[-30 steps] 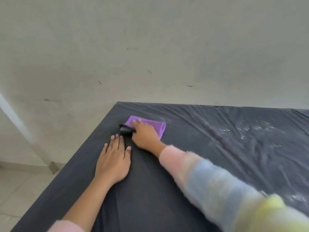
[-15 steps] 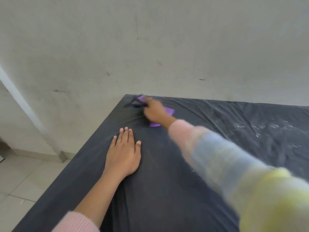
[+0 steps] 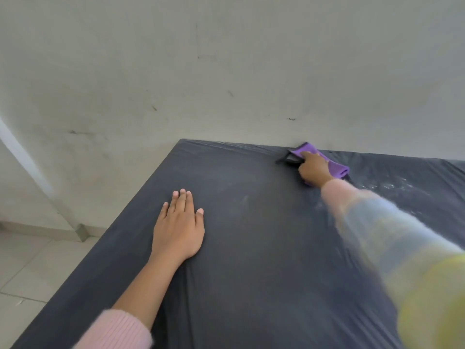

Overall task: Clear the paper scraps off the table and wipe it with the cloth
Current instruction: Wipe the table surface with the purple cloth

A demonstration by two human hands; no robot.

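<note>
A: Head view. Edges first?

B: The tabletop, under a dark wrinkled cover, runs away from the camera. Its far edge meets the grey wall. The left edge is free and drops to a pale tiled floor. The far-left corner is in view; the right side runs out of frame.

A: Room to move?

B: A broad bare stretch of cover lies between the two hands, and more toward the camera. Pale flecks are scattered on the cover at right, just beyond the striped sleeve. They are too small to tell whether they are paper.

A: The cloth?

B: The purple cloth is at the far edge, close against the wall and well right of the corner. The right hand is on top of it, fingers curled down over the fabric and holding it against the cover. Purple shows beyond the fingertips and out to the right of the knuckles.

A: Anything beside it?

B: A thin black piece pokes out on the left, touching the hand. I cannot tell what it is.

A: Left hand?

B: The left hand is flat, palm down on the cover near the left edge, fingers straight and close together, holding nothing, well apart from the cloth.
</note>
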